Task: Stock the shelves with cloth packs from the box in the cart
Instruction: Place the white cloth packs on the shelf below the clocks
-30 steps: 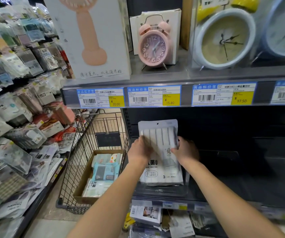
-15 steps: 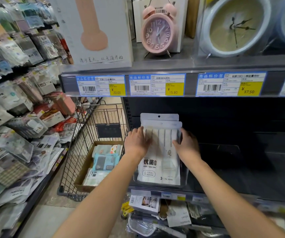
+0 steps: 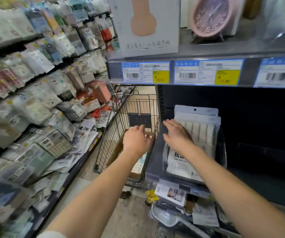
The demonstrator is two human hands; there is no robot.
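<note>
Two white cloth packs [image 3: 200, 134] stand upright, one behind the other, in a clear holder on the dark shelf [image 3: 262, 152]. My right hand [image 3: 177, 134] hovers in front of their left side with fingers spread, holding nothing. My left hand [image 3: 135, 140] is over the wire cart [image 3: 121, 131], fingers loose and empty, above the cardboard box [image 3: 116, 150] inside it. Most of the box's contents are hidden behind my left hand and forearm; a bit of a pack [image 3: 139, 164] shows below the wrist.
Racks of bagged goods [image 3: 35, 100] line the left side of the narrow aisle. Above the packs a shelf edge carries price labels [image 3: 207, 73], with a pink alarm clock [image 3: 212, 16] and a white box [image 3: 147, 24] on top. Loose items lie on the low shelf [image 3: 181, 212].
Both hands have let go of the packs, which now stand in the holder. My left hand has swung left over the cart. My view has turned left and down.
</note>
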